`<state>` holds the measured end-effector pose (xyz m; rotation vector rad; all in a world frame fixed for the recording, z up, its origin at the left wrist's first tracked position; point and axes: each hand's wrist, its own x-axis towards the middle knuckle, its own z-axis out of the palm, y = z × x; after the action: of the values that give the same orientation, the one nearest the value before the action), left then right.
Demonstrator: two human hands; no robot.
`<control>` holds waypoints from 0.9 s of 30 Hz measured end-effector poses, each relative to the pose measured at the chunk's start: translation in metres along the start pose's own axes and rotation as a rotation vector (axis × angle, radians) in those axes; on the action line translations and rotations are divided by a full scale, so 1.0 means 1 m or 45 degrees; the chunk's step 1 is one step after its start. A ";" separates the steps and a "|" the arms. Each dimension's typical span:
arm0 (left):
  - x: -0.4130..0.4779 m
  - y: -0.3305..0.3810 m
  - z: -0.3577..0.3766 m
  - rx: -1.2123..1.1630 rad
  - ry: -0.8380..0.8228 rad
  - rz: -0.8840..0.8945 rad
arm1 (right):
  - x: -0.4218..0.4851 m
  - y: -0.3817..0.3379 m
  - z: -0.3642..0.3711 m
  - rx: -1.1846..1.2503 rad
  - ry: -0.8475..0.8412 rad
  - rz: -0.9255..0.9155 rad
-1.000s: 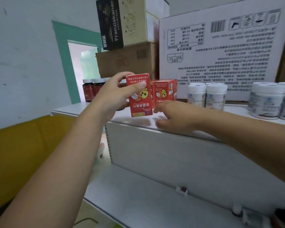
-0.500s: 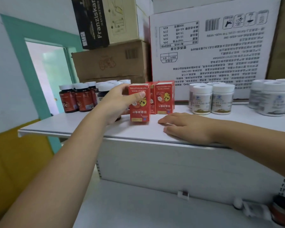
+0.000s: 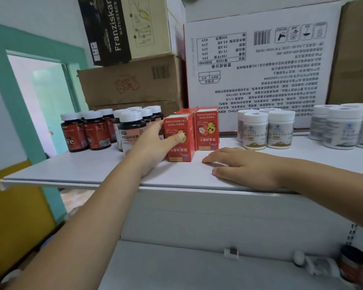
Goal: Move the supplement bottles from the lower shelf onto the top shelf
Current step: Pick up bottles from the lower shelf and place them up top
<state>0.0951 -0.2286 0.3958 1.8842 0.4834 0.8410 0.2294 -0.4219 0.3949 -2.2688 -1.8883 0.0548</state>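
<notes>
while the left hand (image 3: 153,147) is pinching the red box (image 3: 179,141), thumb on its front face and fingers behind, i am seeing the box standing upright on the top shelf (image 3: 71,170) near the front edge, just ahead of a second red box (image 3: 208,128). the right hand (image 3: 245,168) is lying flat, palm down, fingers spread, beside it. dark bottles (image 3: 96,132) are crowding the shelf's left end, white jars (image 3: 266,128) standing rightward. a blurred dark bottle (image 3: 353,262) is sitting at the right end of the lower shelf (image 3: 197,268).

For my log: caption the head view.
Left hand grips a red box on the top shelf; right hand rests flat nearby.
</notes>
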 end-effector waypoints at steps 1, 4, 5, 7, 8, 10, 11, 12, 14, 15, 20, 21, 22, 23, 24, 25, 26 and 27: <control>0.000 -0.003 0.000 0.059 -0.007 -0.007 | 0.000 0.000 0.000 -0.003 0.003 0.001; 0.003 -0.006 -0.002 0.122 0.008 -0.009 | 0.000 0.000 0.000 0.003 0.008 0.005; 0.004 -0.005 -0.002 0.121 0.009 -0.006 | 0.000 0.000 0.000 0.007 0.009 0.006; 0.004 -0.005 0.000 0.132 0.001 -0.010 | 0.000 0.001 0.001 0.015 0.014 0.007; 0.004 -0.005 0.000 0.140 0.000 -0.007 | 0.000 0.001 0.001 0.019 0.020 0.006; 0.003 -0.005 0.002 0.182 0.007 0.010 | -0.001 0.001 0.001 0.028 0.034 0.001; 0.002 -0.004 0.002 0.216 0.014 0.019 | -0.001 0.002 0.001 0.035 0.040 0.002; 0.000 -0.002 0.003 0.252 0.026 0.028 | -0.001 0.001 0.001 0.040 0.044 0.005; -0.003 0.001 0.004 0.315 0.034 0.044 | -0.001 0.002 0.002 0.042 0.045 0.009; -0.004 0.003 0.005 0.335 0.031 0.051 | -0.002 0.001 0.001 0.038 0.044 0.010; -0.010 0.009 0.008 0.487 -0.010 0.069 | -0.005 -0.003 -0.001 -0.001 0.030 0.065; -0.009 0.009 0.009 0.490 -0.017 0.074 | -0.005 -0.005 -0.002 -0.022 0.031 0.073; -0.009 0.009 0.009 0.498 -0.024 0.072 | -0.005 -0.007 -0.002 -0.048 0.032 0.083; -0.009 0.009 0.009 0.513 -0.028 0.070 | -0.006 -0.009 -0.003 -0.072 0.038 0.100; -0.007 0.007 0.009 0.541 -0.037 0.068 | -0.006 -0.011 -0.004 -0.088 0.051 0.125; -0.007 0.007 0.009 0.587 -0.049 0.079 | -0.007 -0.013 -0.004 -0.094 0.071 0.156; -0.008 0.007 0.007 0.642 -0.062 0.090 | -0.008 -0.016 -0.005 -0.089 0.094 0.193; -0.010 0.008 0.006 0.717 -0.085 0.096 | -0.009 -0.018 -0.005 -0.081 0.123 0.233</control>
<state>0.0926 -0.2421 0.3982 2.4495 0.6598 0.7350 0.2111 -0.4284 0.4019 -2.4337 -1.6540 -0.0887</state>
